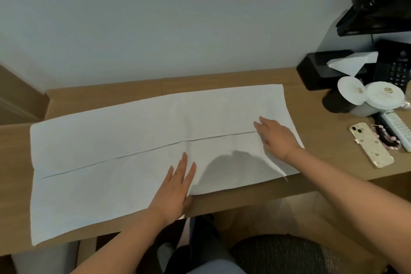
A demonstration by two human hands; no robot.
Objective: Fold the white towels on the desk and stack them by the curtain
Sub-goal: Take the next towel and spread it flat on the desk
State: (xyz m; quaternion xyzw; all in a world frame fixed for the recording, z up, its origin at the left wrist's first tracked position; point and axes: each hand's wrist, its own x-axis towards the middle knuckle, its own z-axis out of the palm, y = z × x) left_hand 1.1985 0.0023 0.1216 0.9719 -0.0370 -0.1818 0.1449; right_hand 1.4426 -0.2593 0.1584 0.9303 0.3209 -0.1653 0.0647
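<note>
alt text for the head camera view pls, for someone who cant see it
Two hands, left and right, press flat on a long white towel spread across a wooden desk, a fold edge running along its length. At the desk's right end lie a phone, two lidded cups and a black tissue box.

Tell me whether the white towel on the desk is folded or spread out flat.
Partly folded: the large white cloth towel lies long across the wooden desk, an edge line running lengthwise, under the flat left hand and right hand.
</note>
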